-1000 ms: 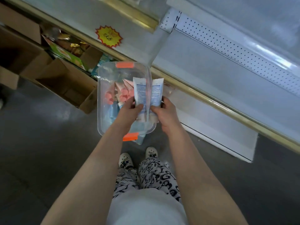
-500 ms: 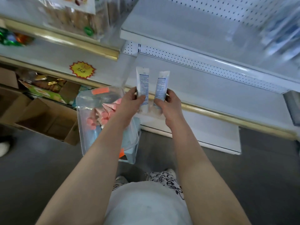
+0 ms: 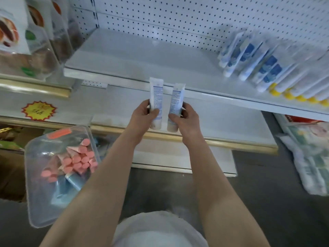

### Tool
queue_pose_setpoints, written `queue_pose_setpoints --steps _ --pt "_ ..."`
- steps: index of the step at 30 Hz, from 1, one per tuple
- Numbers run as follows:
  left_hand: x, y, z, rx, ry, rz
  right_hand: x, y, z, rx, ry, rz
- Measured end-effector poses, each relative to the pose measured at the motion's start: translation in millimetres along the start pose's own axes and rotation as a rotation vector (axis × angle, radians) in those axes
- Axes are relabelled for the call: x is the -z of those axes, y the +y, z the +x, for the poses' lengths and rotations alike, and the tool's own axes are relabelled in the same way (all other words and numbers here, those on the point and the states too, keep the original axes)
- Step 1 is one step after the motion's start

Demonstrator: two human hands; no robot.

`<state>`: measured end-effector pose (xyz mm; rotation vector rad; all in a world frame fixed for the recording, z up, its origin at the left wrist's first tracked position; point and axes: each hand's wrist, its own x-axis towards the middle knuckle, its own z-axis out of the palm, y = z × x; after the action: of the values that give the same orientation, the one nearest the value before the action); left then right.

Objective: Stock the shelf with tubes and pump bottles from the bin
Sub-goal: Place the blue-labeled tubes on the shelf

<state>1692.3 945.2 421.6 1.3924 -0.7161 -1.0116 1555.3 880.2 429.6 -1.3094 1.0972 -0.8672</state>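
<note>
Both hands (image 3: 142,115) raised, gripping upright tubes (image 3: 156,91).

1. There is a single view, worn on the person's head. It faces forward and steeply down along both bare forearms.
2. It sits close. The left hand (image 3: 145,114) and right hand (image 3: 185,118), gripping the left tube (image 3: 156,93) and right tube (image 3: 177,97), fall near mid-frame with the fingers pointing away from the lens.
3. Beyond the fingertips is the white shelf (image 3: 142,57) with its pegboard back. The clear bin (image 3: 29,184) lies below and left of the fingers.
4. The lens is wide-angle, so shelf edges slant and the right margin blurs.
</note>
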Motion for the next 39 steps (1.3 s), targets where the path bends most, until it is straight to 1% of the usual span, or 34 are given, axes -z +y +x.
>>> queue_pose_setpoints --steps 4,11,18,23,28,35,39 --pt "-60 8 21 -0.041 -0.059 -0.006 53 -9 24 0.041 0.048 0.009" --pt "-152 10 45 -0.093 -0.105 -0.018 143 -14 53 0.057 0.094 0.014" --pt "-217 8 67 -0.123 -0.167 0.006 209 -12 69 0.049 0.165 0.025" --pt "-241 12 89 -0.173 -0.168 0.068 235 -11 84 0.062 0.248 0.036" --pt "-261 17 115 -0.213 -0.179 0.077 252 -17 105 0.108 0.324 0.009" --pt "-280 26 159 -0.231 -0.209 0.077 263 -33 140 0.186 0.398 -0.026" --pt "-289 29 175 -0.254 -0.210 0.094 265 -41 161 0.196 0.447 -0.034"
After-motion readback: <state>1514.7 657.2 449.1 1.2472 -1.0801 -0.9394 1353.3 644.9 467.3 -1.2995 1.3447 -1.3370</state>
